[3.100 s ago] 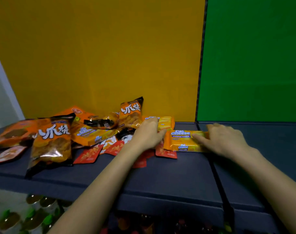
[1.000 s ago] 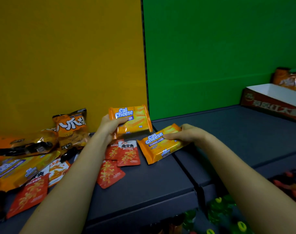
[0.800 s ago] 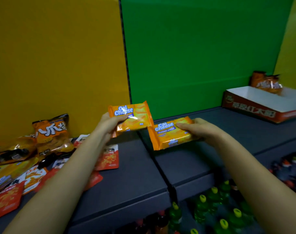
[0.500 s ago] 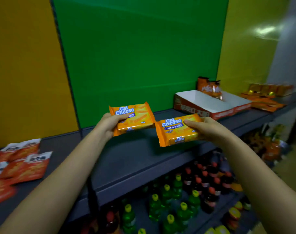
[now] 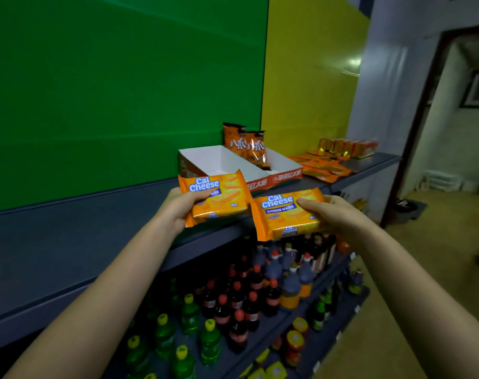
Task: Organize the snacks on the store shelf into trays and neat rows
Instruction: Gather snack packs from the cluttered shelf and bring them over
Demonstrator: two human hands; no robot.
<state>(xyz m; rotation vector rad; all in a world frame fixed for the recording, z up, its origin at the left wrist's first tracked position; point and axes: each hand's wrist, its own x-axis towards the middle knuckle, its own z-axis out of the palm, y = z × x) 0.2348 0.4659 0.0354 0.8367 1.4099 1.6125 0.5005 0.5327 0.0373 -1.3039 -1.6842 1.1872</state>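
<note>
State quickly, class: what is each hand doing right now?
Left hand: closed, gripping a Cal Cheese wafer pack.
Right hand: closed, gripping the other Cal Cheese wafer pack.

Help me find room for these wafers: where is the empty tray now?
In the head view the empty tray sits on the shelf just behind the wafer pack in the left hand, left of the orange snack bags.

Open shelf [image 5: 69, 242] left of the tray [image 5: 205, 160]; chip bags [image 5: 249, 146] crowd its back.
</note>
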